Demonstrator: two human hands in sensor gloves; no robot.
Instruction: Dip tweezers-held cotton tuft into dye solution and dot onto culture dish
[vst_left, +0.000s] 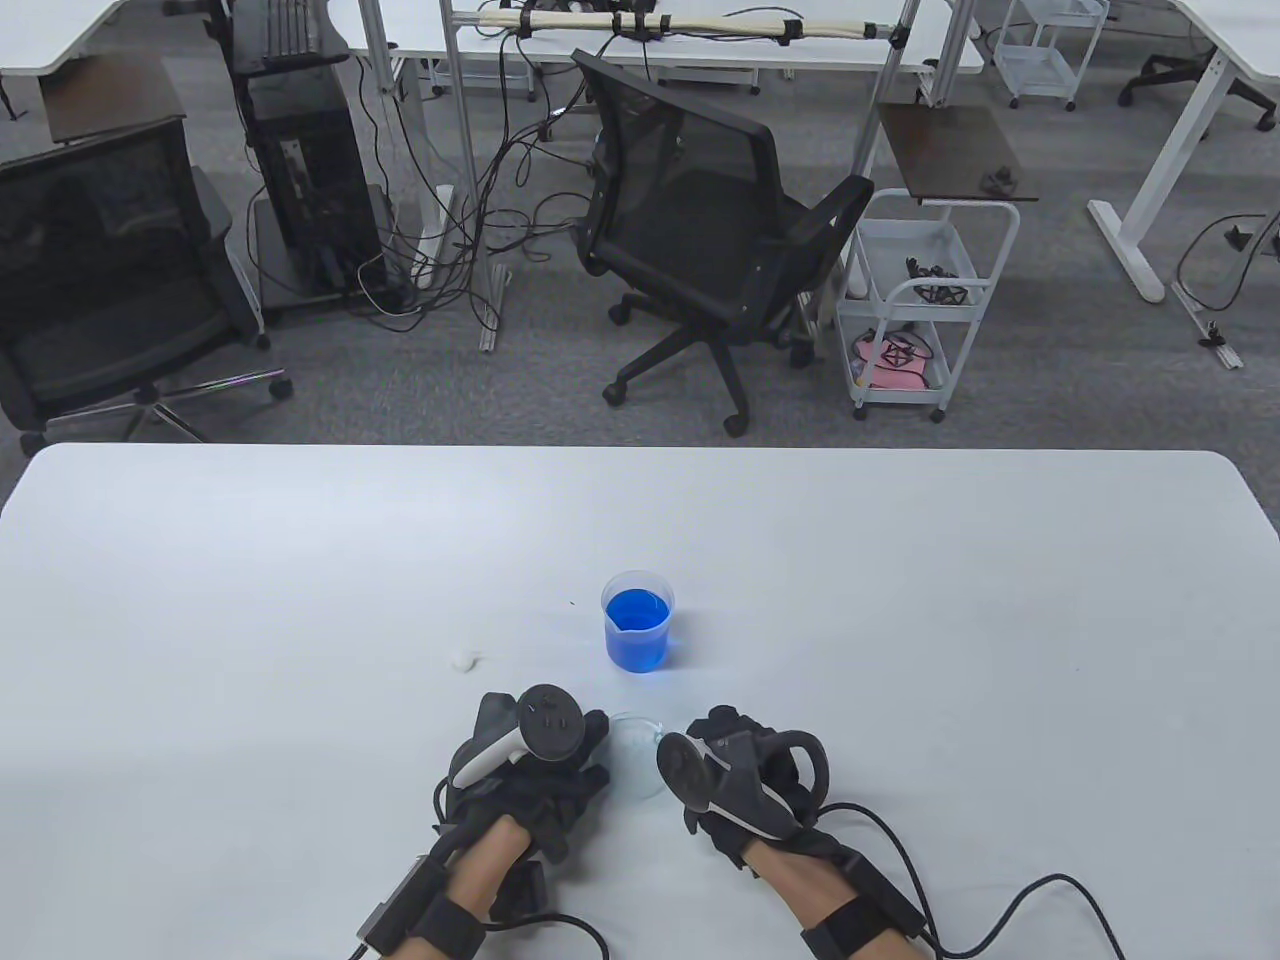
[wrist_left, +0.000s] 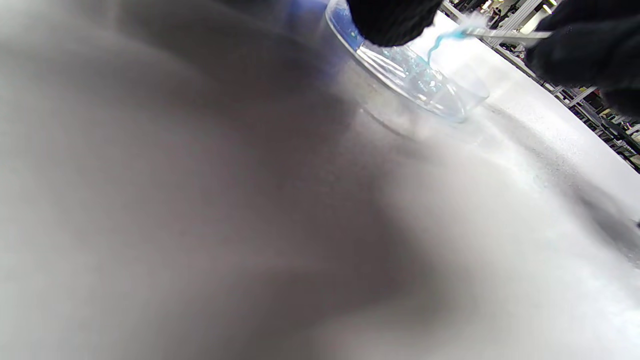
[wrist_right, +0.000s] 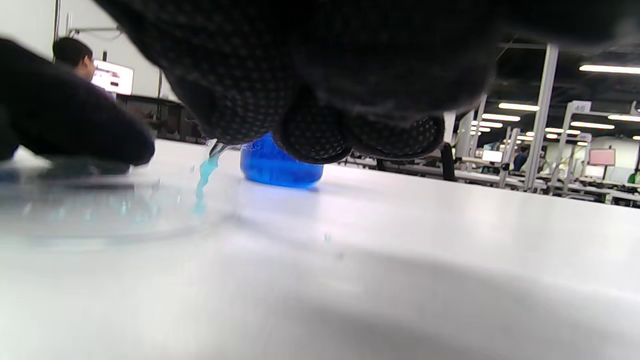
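A clear culture dish (vst_left: 634, 757) lies on the white table between my hands. My left hand (vst_left: 545, 760) rests at its left rim, a gloved fingertip (wrist_left: 390, 20) on the dish edge (wrist_left: 415, 75). My right hand (vst_left: 735, 775) pinches metal tweezers (wrist_left: 505, 34) that hold a blue-stained cotton tuft (wrist_left: 440, 42). The tuft hangs down and touches the dish floor in the right wrist view (wrist_right: 204, 177). Faint blue marks show inside the dish (wrist_right: 100, 210). A beaker of blue dye (vst_left: 638, 620) stands just behind the dish.
A small white cotton tuft (vst_left: 463, 659) lies on the table left of the beaker. The white table (vst_left: 900, 600) runs wide on both sides. An office chair (vst_left: 700, 230) and a cart (vst_left: 915, 300) stand on the floor beyond its far edge.
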